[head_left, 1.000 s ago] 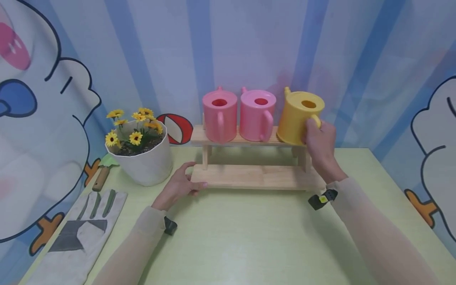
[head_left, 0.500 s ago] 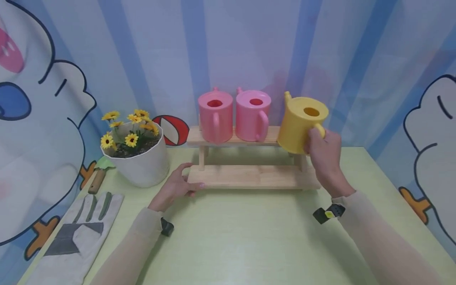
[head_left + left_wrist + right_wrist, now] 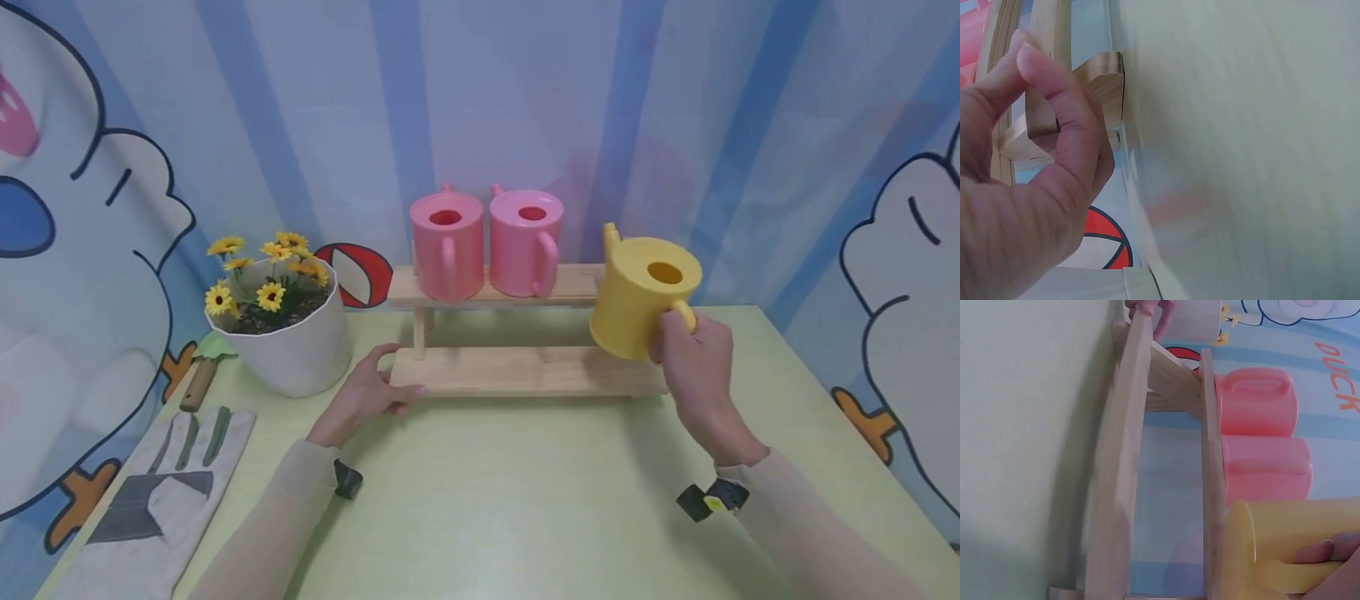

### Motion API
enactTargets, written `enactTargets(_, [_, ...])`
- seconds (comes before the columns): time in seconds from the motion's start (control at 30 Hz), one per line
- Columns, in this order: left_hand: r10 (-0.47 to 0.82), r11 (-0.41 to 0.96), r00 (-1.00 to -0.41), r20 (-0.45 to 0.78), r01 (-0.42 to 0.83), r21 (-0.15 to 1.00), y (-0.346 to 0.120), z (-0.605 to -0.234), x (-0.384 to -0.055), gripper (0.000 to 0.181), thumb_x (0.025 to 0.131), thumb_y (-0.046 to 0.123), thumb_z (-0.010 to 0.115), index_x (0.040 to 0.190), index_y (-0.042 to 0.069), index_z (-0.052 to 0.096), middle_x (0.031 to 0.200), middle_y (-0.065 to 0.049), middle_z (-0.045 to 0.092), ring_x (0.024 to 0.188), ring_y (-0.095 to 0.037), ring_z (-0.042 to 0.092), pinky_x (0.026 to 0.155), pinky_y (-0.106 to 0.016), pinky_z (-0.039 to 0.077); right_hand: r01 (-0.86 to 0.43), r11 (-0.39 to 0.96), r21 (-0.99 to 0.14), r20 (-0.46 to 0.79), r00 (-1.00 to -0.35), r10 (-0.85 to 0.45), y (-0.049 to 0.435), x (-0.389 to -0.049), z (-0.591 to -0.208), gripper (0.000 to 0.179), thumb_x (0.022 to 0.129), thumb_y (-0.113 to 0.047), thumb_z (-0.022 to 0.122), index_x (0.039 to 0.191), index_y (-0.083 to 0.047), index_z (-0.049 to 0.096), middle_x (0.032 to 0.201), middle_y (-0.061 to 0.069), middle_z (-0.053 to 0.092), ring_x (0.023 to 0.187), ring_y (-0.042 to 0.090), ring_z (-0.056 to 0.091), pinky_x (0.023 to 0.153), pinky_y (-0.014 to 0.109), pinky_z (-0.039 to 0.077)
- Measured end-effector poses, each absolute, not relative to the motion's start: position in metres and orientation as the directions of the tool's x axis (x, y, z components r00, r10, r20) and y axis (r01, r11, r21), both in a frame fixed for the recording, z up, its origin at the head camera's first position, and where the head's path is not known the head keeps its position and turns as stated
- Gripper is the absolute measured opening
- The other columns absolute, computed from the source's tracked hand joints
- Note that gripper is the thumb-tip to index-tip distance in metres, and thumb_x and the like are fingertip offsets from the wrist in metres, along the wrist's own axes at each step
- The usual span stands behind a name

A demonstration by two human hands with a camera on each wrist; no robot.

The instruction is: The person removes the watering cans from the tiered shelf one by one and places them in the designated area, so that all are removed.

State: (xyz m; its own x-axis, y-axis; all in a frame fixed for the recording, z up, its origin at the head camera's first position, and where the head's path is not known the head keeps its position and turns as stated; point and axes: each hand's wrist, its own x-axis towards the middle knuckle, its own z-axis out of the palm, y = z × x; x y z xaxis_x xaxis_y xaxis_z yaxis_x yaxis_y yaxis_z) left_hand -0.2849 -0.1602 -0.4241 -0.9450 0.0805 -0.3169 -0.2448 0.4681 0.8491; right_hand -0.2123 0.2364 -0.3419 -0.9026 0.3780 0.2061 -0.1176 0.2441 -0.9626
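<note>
My right hand [image 3: 699, 379] grips the handle of a yellow watering can [image 3: 637, 300], held tilted in front of the right end of the wooden two-tier shelf [image 3: 517, 371]. The can overlaps the shelf's right support in the head view. My left hand [image 3: 367, 390] holds the left end of the lower board; in the left wrist view the thumb and fingers [image 3: 1075, 134] curl round that board's end. Two pink watering cans, a darker one [image 3: 450, 258] and a lighter one [image 3: 521, 250], stand upright side by side on the upper board, handles toward me.
Left of the shelf stands a white flowerpot [image 3: 292, 358] with yellow flowers [image 3: 270, 296]. Beside it lie a small trowel [image 3: 198, 383] with a wooden handle and a grey-white glove [image 3: 161, 500]. A blue striped cartoon curtain [image 3: 495, 100] hangs behind the pale green table [image 3: 480, 500].
My right hand has taken the yellow watering can off the upper board, bringing it down and toward me, more tilted. The left hand keeps its hold on the shelf; the head view shifts slightly.
</note>
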Motion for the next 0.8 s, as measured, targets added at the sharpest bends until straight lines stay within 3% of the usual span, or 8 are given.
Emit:
enactTargets(0.43, [0.079, 0.475, -0.943, -0.322, -0.249, 0.844, -0.161, -0.425, -0.285, 0.1, 0.096, 0.028, 0.087, 0.172, 0.016, 0.023, 0.106, -0.011, 0.07, 0.073, -0.016, 0.067, 0.081, -0.03, 0.05, -0.061, 0.235, -0.97, 0.156, -0.897, 0.413, 0.24, -0.178, -0.364, 0.035, 0.101, -0.012, 0.048, 0.067, -0.007, 0.049, 0.057, -0.001, 0.049, 0.056, 0.018, 0.041, 0.059, 0.03, 0.039])
enactTargets(0.8, [0.11, 0.43, -0.943, -0.315, -0.241, 0.87, -0.159, -0.424, -0.284, 0.099, 0.097, 0.02, 0.085, 0.171, 0.012, 0.02, 0.107, -0.013, 0.069, 0.066, -0.013, 0.064, 0.072, -0.027, 0.051, 0.018, 0.233, -0.972, 0.086, -0.901, 0.426, 0.242, -0.159, -0.383, 0.036, 0.101, -0.01, 0.051, 0.065, -0.008, 0.051, 0.057, -0.002, 0.051, 0.055, 0.015, 0.042, 0.055, 0.029, 0.036])
